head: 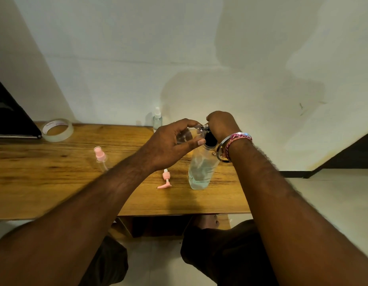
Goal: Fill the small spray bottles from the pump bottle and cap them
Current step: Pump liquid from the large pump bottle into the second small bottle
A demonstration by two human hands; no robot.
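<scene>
A tall clear pump bottle (200, 172) with a black pump head stands on the wooden table (55, 182). My right hand (222, 124) is curled over that pump head. My left hand (170, 145) grips a small clear spray bottle (186, 135), uncapped and tilted, with its open neck at the pump nozzle. A loose pink spray cap (166, 179) with its dip tube lies on the table left of the pump bottle. A small clear bottle with a pink cap (101, 156) stands farther left. Another one with a white cap (157, 118) stands by the wall.
A roll of clear tape (57, 130) lies at the table's back left, beside a dark flat object (11, 118). The wall runs right behind the table. Below the front edge are my knees and a tiled floor.
</scene>
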